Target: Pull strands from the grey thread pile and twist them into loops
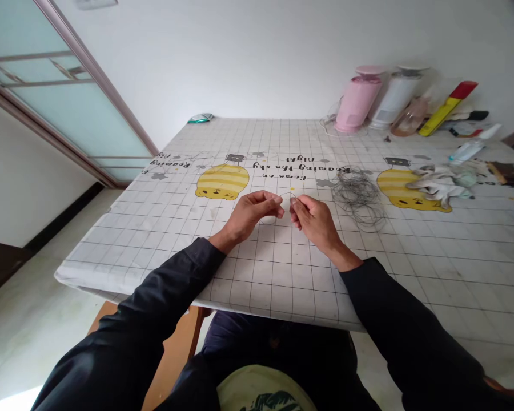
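Note:
My left hand [253, 214] and my right hand [313, 221] face each other just over the table, fingertips a short gap apart. A thin wire [286, 193] arches across that gap, and each hand pinches it between thumb and forefinger. Part of its loop curves below my left fingers, close to the tablecloth. Right of my right hand lies a loose tangle of thin grey wire [358, 198]. Whether the held wire joins the tangle I cannot tell.
A checked cloth [154, 251] covers the table. Along the wall stand a pink cylinder-shaped device [358, 103], a white one [394, 100] and a yellow-and-red box [448, 108]. Crumpled gloves [439, 182] and a clear bottle with a white nozzle [471, 148] lie at the right.

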A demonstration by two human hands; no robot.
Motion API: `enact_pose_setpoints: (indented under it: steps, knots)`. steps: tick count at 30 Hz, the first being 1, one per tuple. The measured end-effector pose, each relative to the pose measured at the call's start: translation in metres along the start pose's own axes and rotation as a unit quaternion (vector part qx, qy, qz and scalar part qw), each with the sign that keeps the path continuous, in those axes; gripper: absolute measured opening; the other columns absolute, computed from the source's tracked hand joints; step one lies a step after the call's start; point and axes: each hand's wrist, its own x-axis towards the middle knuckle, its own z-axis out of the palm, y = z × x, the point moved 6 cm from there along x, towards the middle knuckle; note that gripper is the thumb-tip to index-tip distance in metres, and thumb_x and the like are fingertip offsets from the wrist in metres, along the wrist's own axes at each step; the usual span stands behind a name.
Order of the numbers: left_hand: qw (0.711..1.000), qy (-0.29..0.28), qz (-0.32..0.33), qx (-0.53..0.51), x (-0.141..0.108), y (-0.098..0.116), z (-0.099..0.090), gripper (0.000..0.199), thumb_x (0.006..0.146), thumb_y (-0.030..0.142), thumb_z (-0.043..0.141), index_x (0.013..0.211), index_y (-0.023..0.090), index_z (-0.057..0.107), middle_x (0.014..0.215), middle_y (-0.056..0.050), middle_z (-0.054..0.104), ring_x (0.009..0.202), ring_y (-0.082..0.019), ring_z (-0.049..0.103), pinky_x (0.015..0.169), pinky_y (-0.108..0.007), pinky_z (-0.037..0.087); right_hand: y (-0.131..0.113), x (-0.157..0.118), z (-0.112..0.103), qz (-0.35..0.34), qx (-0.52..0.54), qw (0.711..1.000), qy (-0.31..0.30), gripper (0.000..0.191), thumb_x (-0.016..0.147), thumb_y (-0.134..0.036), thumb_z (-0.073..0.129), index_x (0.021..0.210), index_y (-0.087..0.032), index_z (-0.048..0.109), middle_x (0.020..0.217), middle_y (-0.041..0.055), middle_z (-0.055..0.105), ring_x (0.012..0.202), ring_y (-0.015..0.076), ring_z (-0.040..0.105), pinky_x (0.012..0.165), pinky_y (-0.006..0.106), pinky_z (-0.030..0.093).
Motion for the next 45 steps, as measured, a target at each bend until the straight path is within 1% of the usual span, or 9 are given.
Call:
enact_pose_setpoints:
  steps: [3, 7, 9, 12, 16, 20, 29, 37, 45]
  knots:
    - [0.989, 0.062, 0.075, 0.110, -0.003, 0.003, -0.003, 0.024, 0.098, 0.041, 0.083, 0.091, 0.018, 0.079, 0.079, -0.005, 0.081, 0.072, -0.017, 0.074, 0.076, -0.032, 0.060, 0.001, -0.001, 0.003, -0.011, -0.009, 1.000, -0.012, 0.052, 0.110, -0.060, 0.065, 0.074, -0.023, 0.058, 0.065, -0.0008, 0.063, 0.051, 0.0113, 0.053, 0.050, 0.028, 0.043]
    - [0.958, 0.109, 0.142, 0.225, -0.003, -0.002, -0.006, 0.020, 0.105, 0.035, 0.071, 0.111, 0.020, 0.082, 0.072, -0.001, 0.078, 0.063, -0.015, 0.071, 0.067, -0.030, 0.056, 0.008, 0.000, 0.007, 0.019, 0.058, 0.998, -0.024, 0.049, 0.105, -0.063, 0.071, 0.079, -0.024, 0.058, 0.072, 0.0029, 0.071, 0.054, 0.0142, 0.064, 0.049, 0.028, 0.049]
    - [0.934, 0.114, 0.177, 0.288, -0.002, -0.003, -0.006, 0.018, 0.105, 0.031, 0.068, 0.112, 0.021, 0.081, 0.072, 0.000, 0.078, 0.062, -0.014, 0.071, 0.067, -0.030, 0.055, 0.011, 0.000, 0.008, 0.037, 0.107, 0.993, -0.020, 0.046, 0.100, -0.064, 0.077, 0.085, -0.023, 0.061, 0.080, 0.0061, 0.077, 0.062, 0.0175, 0.072, 0.053, 0.030, 0.056]
    - [0.879, 0.134, 0.230, 0.394, -0.001, 0.001, -0.004, 0.013, 0.102, 0.024, 0.067, 0.095, 0.021, 0.077, 0.075, 0.000, 0.077, 0.066, -0.014, 0.070, 0.068, -0.029, 0.052, 0.017, 0.002, 0.009, 0.065, 0.166, 0.984, -0.011, 0.041, 0.094, -0.056, 0.086, 0.100, -0.022, 0.065, 0.088, 0.0071, 0.081, 0.069, 0.0199, 0.078, 0.060, 0.032, 0.063]
    - [0.815, 0.141, 0.255, 0.501, 0.000, 0.004, 0.001, 0.012, 0.099, 0.016, 0.065, 0.089, 0.021, 0.069, 0.076, -0.002, 0.075, 0.067, -0.016, 0.067, 0.066, -0.029, 0.047, 0.021, 0.002, 0.009, 0.078, 0.173, 0.982, -0.012, 0.040, 0.094, -0.045, 0.085, 0.122, -0.019, 0.070, 0.086, 0.0054, 0.080, 0.070, 0.0201, 0.078, 0.063, 0.033, 0.064]
    - [0.785, 0.135, 0.247, 0.551, 0.001, 0.001, 0.004, 0.014, 0.100, 0.016, 0.064, 0.087, 0.022, 0.065, 0.073, -0.002, 0.073, 0.063, -0.016, 0.062, 0.062, -0.030, 0.042, 0.015, 0.001, 0.007, 0.059, 0.152, 0.987, -0.007, 0.027, 0.098, -0.035, 0.078, 0.116, -0.016, 0.079, 0.084, 0.0041, 0.076, 0.065, 0.0150, 0.069, 0.061, 0.031, 0.058]
    - [0.787, 0.159, 0.224, 0.553, 0.005, -0.002, -0.004, 0.017, 0.101, 0.017, 0.065, 0.086, 0.023, 0.061, 0.070, -0.001, 0.069, 0.059, -0.016, 0.058, 0.061, -0.032, 0.040, 0.009, -0.002, 0.006, 0.078, 0.139, 0.987, -0.026, 0.028, 0.098, -0.026, 0.072, 0.121, -0.015, 0.084, 0.073, -0.0016, 0.060, 0.057, 0.0105, 0.048, 0.054, 0.030, 0.038]
    - [0.832, 0.166, 0.245, 0.470, 0.001, 0.000, -0.009, 0.020, 0.107, 0.023, 0.062, 0.087, 0.024, 0.059, 0.071, -0.001, 0.072, 0.065, -0.016, 0.069, 0.064, -0.029, 0.051, -0.002, -0.006, 0.007, 0.018, 0.094, 0.990, -0.100, 0.040, 0.105, -0.030, 0.063, 0.137, -0.016, 0.083, 0.076, -0.0016, 0.060, 0.060, 0.0120, 0.048, 0.059, 0.032, 0.044]
    - [0.846, 0.197, 0.242, 0.432, -0.003, 0.007, -0.009, 0.023, 0.107, 0.027, 0.062, 0.085, 0.023, 0.061, 0.073, -0.001, 0.074, 0.068, -0.014, 0.071, 0.068, -0.029, 0.055, -0.014, -0.014, 0.014, -0.052, -0.070, 0.994, -0.066, 0.049, 0.108, -0.029, 0.057, 0.152, -0.017, 0.076, 0.075, -0.0003, 0.066, 0.061, 0.0149, 0.053, 0.064, 0.035, 0.051]
